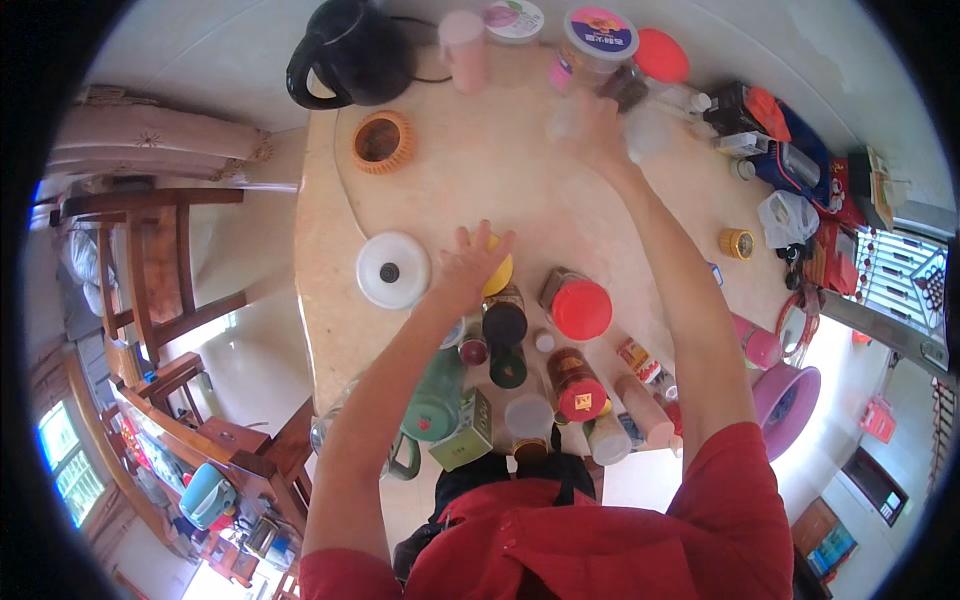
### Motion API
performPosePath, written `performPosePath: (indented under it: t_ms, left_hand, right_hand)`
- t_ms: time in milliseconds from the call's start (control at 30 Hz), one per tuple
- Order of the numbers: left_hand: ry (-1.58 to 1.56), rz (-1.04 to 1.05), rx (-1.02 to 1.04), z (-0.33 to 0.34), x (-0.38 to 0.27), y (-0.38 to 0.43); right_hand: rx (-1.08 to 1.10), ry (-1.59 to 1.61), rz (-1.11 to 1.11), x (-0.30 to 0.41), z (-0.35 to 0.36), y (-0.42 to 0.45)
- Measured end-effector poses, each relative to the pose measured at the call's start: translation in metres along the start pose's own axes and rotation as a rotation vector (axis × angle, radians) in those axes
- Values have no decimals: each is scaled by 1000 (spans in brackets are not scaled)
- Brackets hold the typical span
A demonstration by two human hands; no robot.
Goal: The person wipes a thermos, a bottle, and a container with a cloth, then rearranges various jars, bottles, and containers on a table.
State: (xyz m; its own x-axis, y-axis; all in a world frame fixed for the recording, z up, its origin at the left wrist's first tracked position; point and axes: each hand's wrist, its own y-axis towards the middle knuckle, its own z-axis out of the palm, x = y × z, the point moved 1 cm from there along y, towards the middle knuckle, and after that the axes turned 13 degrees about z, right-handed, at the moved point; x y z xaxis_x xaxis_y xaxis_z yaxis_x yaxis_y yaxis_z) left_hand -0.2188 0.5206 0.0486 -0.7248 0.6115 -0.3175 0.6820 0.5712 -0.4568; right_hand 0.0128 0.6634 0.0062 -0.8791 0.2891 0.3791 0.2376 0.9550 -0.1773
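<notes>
My left hand lies with spread fingers over a yellow lid; whether it grips the lid is hidden. Close below it stand a jar with a black lid and a small jar with a dark red lid. To the right of these is a jar with a red lid. My right hand reaches to the back of the table and is blurred, at a whitish, see-through thing that I cannot make out. Just beyond it are a clear tub with a printed lid and a dark jar.
A black kettle, a pink cup and an orange ribbed pot stand at the back left. A white round lid lies at the left. Several bottles, a green jug and a green box crowd the near edge.
</notes>
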Motion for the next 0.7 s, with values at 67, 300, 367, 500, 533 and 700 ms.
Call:
performPosePath:
  t_ms: [67,300,367,500,533,700]
  left_hand:
    - [-10,2,-2,1,3,-1]
    - [-28,59,-98,8,6,-2]
    - [6,52,-80,6,5,1]
    - [-25,49,-89,4,5,-1]
    - [-32,45,-83,4,5,-1]
    - [-104,49,-18,-3,4,-3]
  right_hand:
    - [49,-81,83,8,-1,14]
    - [35,-1,163,4,-3,22]
    - [-16,41,126,0,-10,18]
    - [-304,24,-108,3,-16,-26]
    - [-357,9,-143,-6,-10,-39]
    - [447,-147,244,-88,37,-102]
